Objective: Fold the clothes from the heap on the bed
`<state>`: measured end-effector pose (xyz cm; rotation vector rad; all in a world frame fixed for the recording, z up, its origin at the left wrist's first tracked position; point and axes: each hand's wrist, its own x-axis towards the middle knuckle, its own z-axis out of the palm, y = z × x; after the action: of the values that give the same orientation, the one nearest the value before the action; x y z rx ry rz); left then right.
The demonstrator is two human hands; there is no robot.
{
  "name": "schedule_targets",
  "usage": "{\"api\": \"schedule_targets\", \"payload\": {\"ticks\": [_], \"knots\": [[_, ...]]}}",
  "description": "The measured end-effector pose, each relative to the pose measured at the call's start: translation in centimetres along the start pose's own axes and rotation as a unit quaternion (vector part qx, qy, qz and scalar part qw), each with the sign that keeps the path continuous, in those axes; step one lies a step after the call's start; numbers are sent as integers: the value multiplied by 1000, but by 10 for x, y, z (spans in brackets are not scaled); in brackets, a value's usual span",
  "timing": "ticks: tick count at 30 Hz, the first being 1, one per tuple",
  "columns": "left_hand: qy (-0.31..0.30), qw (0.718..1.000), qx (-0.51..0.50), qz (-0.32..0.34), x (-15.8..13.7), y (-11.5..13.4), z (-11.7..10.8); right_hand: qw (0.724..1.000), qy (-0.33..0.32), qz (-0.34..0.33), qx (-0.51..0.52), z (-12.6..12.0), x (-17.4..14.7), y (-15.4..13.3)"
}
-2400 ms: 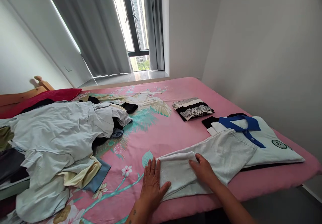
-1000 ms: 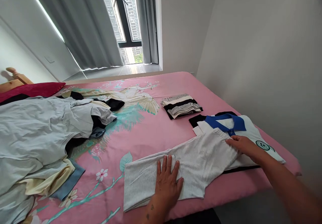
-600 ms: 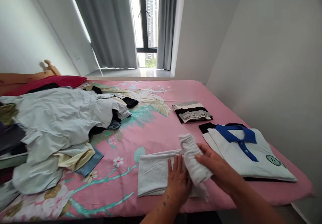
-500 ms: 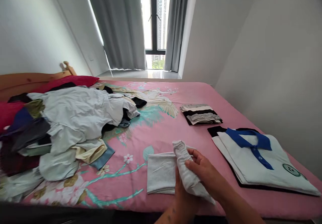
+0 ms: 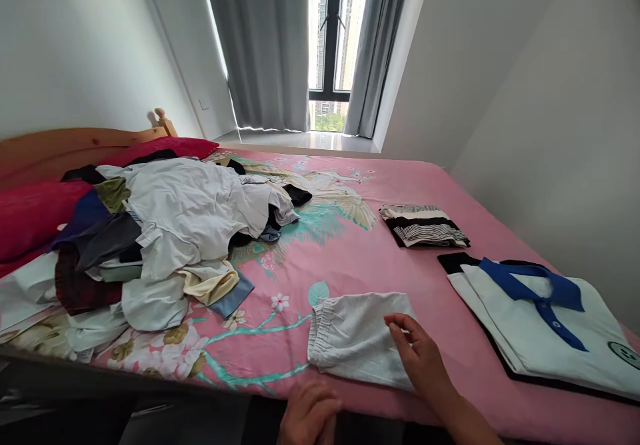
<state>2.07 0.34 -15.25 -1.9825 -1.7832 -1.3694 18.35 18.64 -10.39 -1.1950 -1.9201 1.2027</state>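
Note:
A pale grey garment (image 5: pixel 357 338) with a gathered elastic waistband lies folded flat at the bed's near edge; whether it is shorts or trousers I cannot tell. My right hand (image 5: pixel 420 355) is over its right end, fingers loosely bent with nothing visible in them. Just below the near edge, my left hand (image 5: pixel 310 412) is apart from the garment, slightly blurred, its fingers loosely curled and seemingly holding nothing. To the right lies a folded white polo shirt (image 5: pixel 530 325) with a blue collar, on top of black cloth.
A big heap of mixed clothes (image 5: pixel 185 212) covers the bed's left side, near red pillows (image 5: pixel 40 218) and a wooden headboard (image 5: pixel 80 137). Folded striped clothing (image 5: pixel 425 225) lies farther back on the pink floral sheet (image 5: pixel 350 265). Walls border the bed; a curtained window stands beyond.
Both hands have let go of the grey garment, which now lies flat with its waistband to the left. My left hand has drawn back to the bed's edge. The view has shifted left.

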Motion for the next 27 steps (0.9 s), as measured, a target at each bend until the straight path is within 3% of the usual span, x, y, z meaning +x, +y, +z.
{"api": "schedule_targets", "payload": {"ticks": [2, 5, 7, 10, 12, 15, 20, 27], "knots": [[-50, 999, -19, 4, 36, 7, -6, 998, 27, -42, -34, -10, -1, 8], [-88, 996, -1, -14, 75, 9, 7, 992, 53, -86, -73, -17, -2, 22], [-88, 990, 58, -96, 88, -1, 22, 989, 74, -91, -94, -20, -1, 33], [-112, 953, 139, -244, 98, -29, 38, 983, 80, -101, -127, -25, 1, 54], [-152, 932, 154, -291, 105, -47, 43, 979, 72, -116, -151, -27, 4, 68], [-204, 920, 149, -299, 119, -62, 44, 971, 57, -132, -190, -26, 10, 87], [-245, 927, 106, -262, 142, -62, 36, 965, 36, -116, -232, -20, 15, 100], [-223, 932, 62, -278, 135, -86, 21, 956, -13, -85, -281, -23, 8, 99]]}}
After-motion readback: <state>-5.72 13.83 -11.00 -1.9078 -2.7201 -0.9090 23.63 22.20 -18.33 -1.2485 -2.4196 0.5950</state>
